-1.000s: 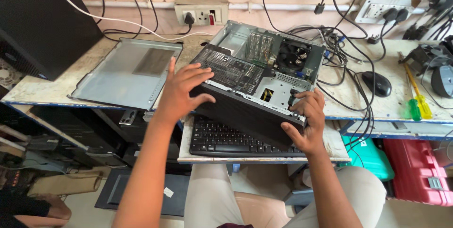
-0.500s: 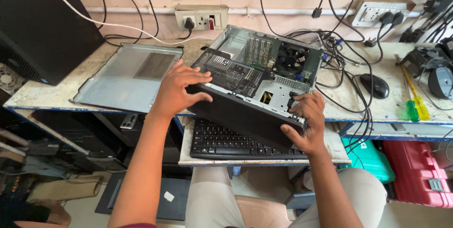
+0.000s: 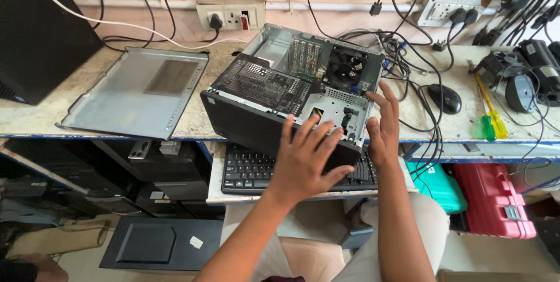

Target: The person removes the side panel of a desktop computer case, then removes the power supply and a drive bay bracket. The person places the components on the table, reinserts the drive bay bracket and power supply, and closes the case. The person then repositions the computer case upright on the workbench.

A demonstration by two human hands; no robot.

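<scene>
An open desktop computer case [image 3: 274, 92] lies on the workbench, its lid off, showing a metal drive cage, a green board and a black fan. My left hand [image 3: 306, 156] hovers in front of the case's black front panel, fingers spread, holding nothing. My right hand [image 3: 382, 121] is raised by the case's right front corner, palm toward it, fingers apart and free of it. A black keyboard [image 3: 256, 174] sits on a pull-out shelf just under the case's front edge.
The grey case side panel [image 3: 137, 92] lies flat on the bench at left. A black tower [image 3: 41, 31] stands at far left. A tangle of cables, a black mouse [image 3: 444, 98] and screwdrivers [image 3: 490, 118] lie at right. Green and red toolboxes [image 3: 496, 200] sit below.
Both hands were gripping the case's front edge; they have let go and pulled back. The left hand moved from the case's left side to its front.
</scene>
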